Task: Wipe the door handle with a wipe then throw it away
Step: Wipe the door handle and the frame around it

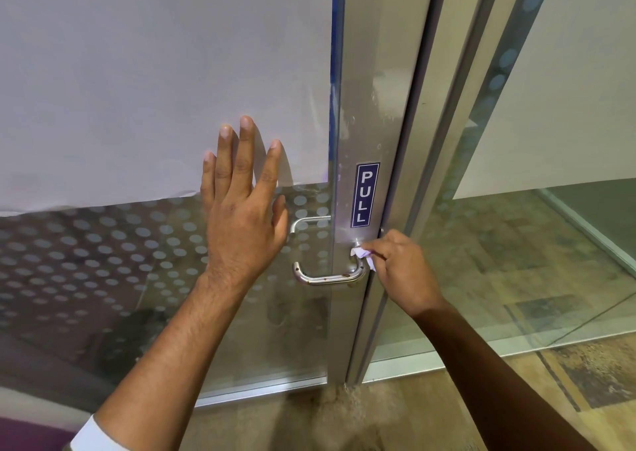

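While the left hand lay flat and spread on the glass door, the right hand pinched the wipe against the door handle; a loose pinch risked dropping it.

- Left hand: bare, no ring, no watch, no glove; nails short.
- Left forearm: bare, fine hair visible; white sleeve cuff at bottom edge, approx. at the elbow, rolled or pushed up.
- Right hand: bare, no jewellery visible.
- Right forearm: bare to the frame edge, no sleeve visible.
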The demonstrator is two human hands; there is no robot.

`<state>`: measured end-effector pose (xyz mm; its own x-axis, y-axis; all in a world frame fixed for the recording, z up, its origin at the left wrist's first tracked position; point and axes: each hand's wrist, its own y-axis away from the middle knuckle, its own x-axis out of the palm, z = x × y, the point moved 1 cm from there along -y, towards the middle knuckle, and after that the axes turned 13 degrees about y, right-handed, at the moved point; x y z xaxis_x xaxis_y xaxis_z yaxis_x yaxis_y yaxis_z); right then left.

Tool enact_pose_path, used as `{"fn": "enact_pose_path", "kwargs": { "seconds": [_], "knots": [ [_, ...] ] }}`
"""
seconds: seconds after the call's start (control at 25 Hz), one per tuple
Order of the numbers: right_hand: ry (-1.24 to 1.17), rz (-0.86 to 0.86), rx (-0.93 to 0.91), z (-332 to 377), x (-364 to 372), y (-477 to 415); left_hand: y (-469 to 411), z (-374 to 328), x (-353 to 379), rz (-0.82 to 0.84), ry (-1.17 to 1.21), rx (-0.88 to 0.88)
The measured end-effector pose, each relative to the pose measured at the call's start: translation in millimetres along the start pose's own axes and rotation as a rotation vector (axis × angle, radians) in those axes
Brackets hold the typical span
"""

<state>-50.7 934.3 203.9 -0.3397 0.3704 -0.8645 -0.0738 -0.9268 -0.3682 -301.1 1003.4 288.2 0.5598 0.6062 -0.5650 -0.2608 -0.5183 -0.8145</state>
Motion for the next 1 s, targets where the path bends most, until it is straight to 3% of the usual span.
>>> {"fn": "enact_pose_path", "kwargs": {
  "seconds": [0.16,0.44,0.68,0.88,1.0],
  "knots": [
    [0.121,0.1,-0.041,2,10,-5,-1,-2,-2,0.02,-0.001,-0.005],
    [0.072,0.247,-0.055,-2,8,5,40,-1,4,0.024,0.062,0.071],
    [0.091,0.266,-0.019,-5,4,-4,105,17,34,0.234,-0.064,-0.05],
    [0.081,0.248,0.026,1,7,2,130,45,53,0.283,-0.117,-0.121],
    [0.007,0.316,-0.038,11,8,18,133,52,60,0.266,-0.123,-0.097]
  ]
}}
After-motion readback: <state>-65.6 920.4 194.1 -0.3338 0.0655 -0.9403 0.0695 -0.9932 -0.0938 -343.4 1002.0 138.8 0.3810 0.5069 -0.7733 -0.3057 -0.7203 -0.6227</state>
